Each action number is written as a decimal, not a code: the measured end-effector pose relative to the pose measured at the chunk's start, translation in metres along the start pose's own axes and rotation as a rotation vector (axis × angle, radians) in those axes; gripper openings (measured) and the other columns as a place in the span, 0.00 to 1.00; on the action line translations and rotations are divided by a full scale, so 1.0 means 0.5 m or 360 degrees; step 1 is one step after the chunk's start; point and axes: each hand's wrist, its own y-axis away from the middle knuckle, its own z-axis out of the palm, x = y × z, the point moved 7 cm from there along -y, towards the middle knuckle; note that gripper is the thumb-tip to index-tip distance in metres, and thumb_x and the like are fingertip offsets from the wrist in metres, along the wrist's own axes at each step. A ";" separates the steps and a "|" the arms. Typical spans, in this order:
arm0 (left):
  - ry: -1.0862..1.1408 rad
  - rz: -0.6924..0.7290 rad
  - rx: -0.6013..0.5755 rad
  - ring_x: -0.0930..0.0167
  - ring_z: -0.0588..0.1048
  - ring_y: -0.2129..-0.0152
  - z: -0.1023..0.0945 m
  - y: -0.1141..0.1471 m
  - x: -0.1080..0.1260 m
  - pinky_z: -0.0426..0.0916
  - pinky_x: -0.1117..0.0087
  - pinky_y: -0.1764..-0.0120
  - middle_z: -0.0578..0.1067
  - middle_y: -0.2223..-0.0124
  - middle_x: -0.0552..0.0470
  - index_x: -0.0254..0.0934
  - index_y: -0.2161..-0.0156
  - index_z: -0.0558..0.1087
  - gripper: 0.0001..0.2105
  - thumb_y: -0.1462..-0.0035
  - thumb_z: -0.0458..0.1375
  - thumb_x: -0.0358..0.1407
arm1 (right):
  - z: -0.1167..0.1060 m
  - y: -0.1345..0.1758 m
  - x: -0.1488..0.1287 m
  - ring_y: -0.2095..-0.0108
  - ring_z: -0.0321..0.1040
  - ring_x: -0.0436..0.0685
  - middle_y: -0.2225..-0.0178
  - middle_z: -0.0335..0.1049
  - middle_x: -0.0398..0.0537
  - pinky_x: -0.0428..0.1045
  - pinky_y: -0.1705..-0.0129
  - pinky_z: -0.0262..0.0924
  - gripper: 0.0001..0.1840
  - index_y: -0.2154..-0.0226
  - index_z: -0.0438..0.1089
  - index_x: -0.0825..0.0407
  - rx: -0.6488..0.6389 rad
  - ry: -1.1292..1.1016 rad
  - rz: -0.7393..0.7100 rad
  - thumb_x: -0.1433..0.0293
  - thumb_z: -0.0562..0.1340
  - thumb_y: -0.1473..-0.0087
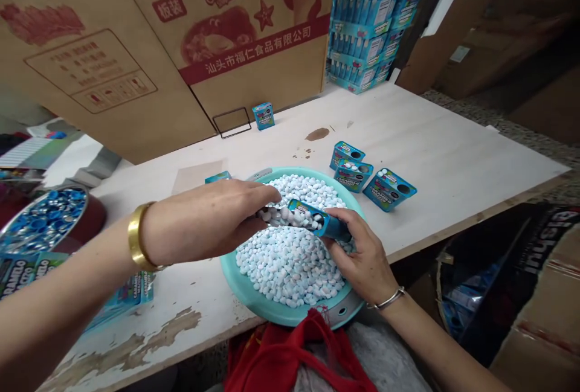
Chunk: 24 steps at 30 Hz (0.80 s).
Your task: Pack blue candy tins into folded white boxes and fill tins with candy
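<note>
Small pale blue and white candies (290,271) fill a round turquoise basin (240,283) in front of me. Above the heap, my right hand (362,253) grips a small blue candy box (333,226), tipped on its side with its mouth facing left. My left hand (212,217) is closed on what looks like a small scoop (278,217) loaded with candies, its shape mostly hidden by fingers and candies. The load reaches the box's mouth, where candies lie in the opening. Right of the basin stand three similar boxes (387,189) with round holes in their tops; candies show on some.
A large carton (254,78) and stacked blue box packs (362,29) line the back of the white table (453,150). One box (263,116) stands beside a wire frame (232,123). At left are a tub (86,217) of blue-and-silver pieces and more blue packs (136,289).
</note>
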 end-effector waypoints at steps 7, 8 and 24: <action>-0.0360 -0.0008 -0.0157 0.73 0.65 0.81 -0.031 -0.029 0.045 0.59 0.71 0.73 0.70 0.74 0.53 0.38 0.65 0.70 0.04 0.44 0.53 0.32 | 0.007 0.008 0.004 0.50 0.65 0.59 0.53 0.67 0.50 0.55 0.47 0.61 0.18 0.50 0.61 0.47 0.0006 -0.0024 0.0028 0.72 0.58 0.45; -0.0398 -0.0016 -0.0162 0.74 0.65 0.81 -0.032 -0.030 0.053 0.59 0.71 0.73 0.70 0.74 0.53 0.38 0.66 0.70 0.04 0.44 0.53 0.31 | 0.007 0.009 0.004 0.51 0.65 0.59 0.53 0.67 0.50 0.55 0.47 0.61 0.18 0.50 0.61 0.47 0.0009 -0.0025 0.0027 0.72 0.58 0.45; 0.0134 -0.0120 -0.0047 0.66 0.72 0.61 0.288 -0.053 -0.131 0.66 0.67 0.60 0.73 0.57 0.45 0.35 0.56 0.68 0.09 0.39 0.48 0.30 | -0.030 0.005 0.048 0.56 0.67 0.58 0.57 0.68 0.47 0.52 0.54 0.62 0.17 0.53 0.64 0.47 0.0208 -0.0047 0.0243 0.66 0.63 0.46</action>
